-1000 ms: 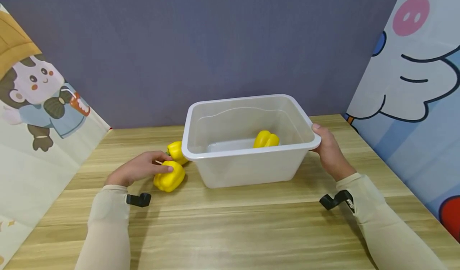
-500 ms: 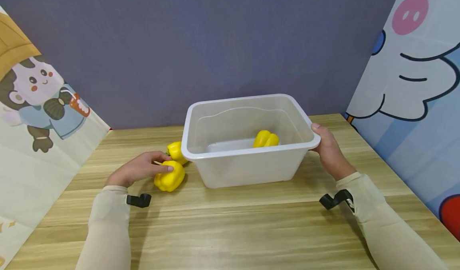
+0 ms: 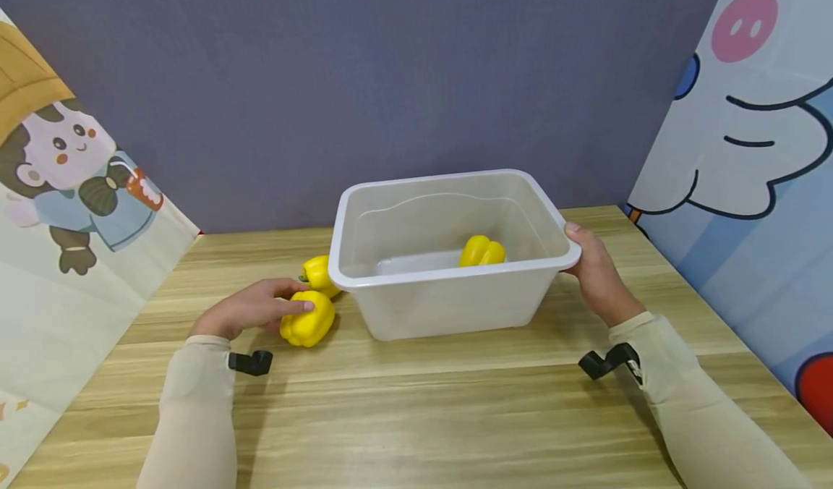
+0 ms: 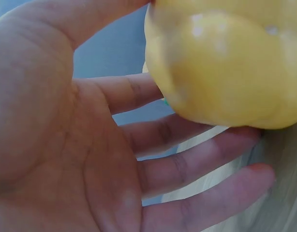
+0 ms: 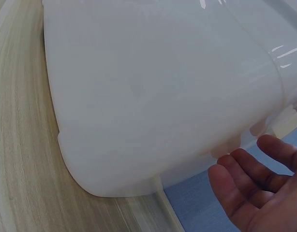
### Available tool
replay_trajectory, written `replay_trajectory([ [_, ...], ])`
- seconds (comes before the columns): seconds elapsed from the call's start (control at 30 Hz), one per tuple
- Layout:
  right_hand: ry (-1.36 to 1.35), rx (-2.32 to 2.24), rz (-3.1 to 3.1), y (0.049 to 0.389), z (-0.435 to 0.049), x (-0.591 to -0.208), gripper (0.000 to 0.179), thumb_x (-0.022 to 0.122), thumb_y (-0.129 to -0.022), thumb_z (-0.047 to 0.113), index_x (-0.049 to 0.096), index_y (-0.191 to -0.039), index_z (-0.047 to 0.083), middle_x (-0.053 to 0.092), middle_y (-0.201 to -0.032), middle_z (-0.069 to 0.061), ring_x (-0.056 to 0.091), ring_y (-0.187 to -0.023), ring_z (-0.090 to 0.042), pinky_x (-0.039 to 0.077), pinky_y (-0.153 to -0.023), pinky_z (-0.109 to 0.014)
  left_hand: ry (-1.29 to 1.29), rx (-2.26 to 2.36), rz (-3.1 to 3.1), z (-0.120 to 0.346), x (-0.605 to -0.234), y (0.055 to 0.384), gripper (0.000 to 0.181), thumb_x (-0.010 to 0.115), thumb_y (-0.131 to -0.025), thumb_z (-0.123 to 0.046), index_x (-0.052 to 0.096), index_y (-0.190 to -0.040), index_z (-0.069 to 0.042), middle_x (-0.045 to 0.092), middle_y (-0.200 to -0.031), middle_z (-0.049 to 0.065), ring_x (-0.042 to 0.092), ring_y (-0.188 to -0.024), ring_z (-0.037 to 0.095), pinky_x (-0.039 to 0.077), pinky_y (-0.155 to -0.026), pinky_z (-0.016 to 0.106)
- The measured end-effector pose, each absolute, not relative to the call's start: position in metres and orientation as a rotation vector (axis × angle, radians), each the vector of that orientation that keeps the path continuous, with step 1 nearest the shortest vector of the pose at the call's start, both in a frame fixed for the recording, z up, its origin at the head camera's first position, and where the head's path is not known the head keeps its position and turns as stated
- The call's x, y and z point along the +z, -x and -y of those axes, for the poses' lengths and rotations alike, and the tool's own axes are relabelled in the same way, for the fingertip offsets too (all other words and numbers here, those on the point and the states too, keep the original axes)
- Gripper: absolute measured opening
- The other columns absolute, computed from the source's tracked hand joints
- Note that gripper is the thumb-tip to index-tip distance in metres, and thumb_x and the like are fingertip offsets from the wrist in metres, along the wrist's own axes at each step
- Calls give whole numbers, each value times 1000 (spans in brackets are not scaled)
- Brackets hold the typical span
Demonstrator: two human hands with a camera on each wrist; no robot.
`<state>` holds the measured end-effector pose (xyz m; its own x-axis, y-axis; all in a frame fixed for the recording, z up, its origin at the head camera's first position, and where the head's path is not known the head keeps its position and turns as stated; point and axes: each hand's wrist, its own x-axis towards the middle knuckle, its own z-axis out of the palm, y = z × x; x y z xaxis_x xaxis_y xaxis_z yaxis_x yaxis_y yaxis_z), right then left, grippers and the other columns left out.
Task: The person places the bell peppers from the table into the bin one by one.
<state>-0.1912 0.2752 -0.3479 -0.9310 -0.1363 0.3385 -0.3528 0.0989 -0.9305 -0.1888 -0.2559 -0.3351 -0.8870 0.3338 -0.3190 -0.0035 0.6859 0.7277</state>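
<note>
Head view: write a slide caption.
Left hand touches a yellow pepper; right hand holds a white tub with another pepper inside.

We see a white bin standing upright with its open top up on the worktop. The right hand holds its right edge. Inside, toward the right, sits a bumpy yellow pepper. Left of the bin, we see two more, close together. The left hand has its thumb and fingers around the front pepper. The back pepper has its green stem pointing left, and the bin's rim hides a bit of it.
</note>
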Motion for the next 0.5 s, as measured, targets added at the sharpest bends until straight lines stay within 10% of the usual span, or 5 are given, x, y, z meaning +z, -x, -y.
replay_trajectory([
  [0.5,-488,1945,2171,190,-274,-347,42,34,-109,38,62,-121,9,66,-106,-4,59,-94,-18,51,-76,-30,-294,1105,-2409,260,-342,192,44,66,-96,-40,60,-123,-5,60,-109,11,57,-95,25,54,-80,40],
])
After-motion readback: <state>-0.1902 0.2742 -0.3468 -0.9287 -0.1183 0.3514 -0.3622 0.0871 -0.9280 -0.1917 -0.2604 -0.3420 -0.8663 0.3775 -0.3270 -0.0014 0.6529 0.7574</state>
